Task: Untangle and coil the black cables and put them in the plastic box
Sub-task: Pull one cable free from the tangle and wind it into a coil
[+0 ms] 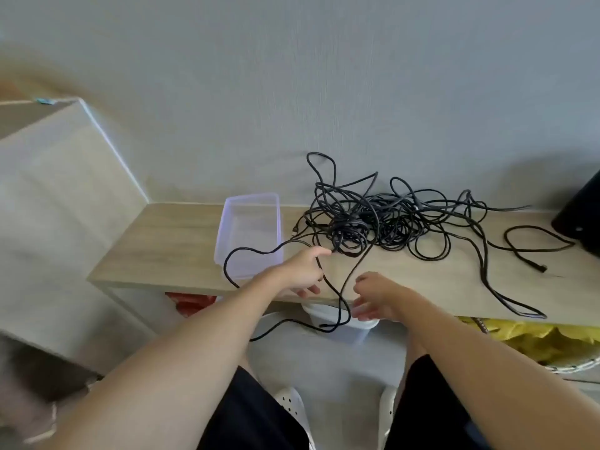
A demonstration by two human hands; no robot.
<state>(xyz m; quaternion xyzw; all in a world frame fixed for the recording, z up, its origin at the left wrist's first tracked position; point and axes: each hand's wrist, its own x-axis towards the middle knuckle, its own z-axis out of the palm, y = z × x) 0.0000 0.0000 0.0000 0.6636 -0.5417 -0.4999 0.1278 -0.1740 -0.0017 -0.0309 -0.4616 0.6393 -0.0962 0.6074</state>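
A tangled heap of black cables [383, 222] lies on the wooden table [168, 241], with loose ends trailing right and over the front edge. A clear plastic box [250, 203] stands left of the heap, with nothing coiled inside; one cable loop [233, 254] lies across its near corner. My left hand [303, 271] is at the table's front edge with a cable strand running through its fingers. My right hand [376, 297] hovers just right of it, fingers spread, beside a strand that hangs off the edge; it grips nothing.
A black object [581, 216] stands at the table's far right. Yellow material [535, 339] and a red item [191, 302] sit under the table. A beige cabinet [55, 206] rises at the left. A white container [337, 319] is below the front edge.
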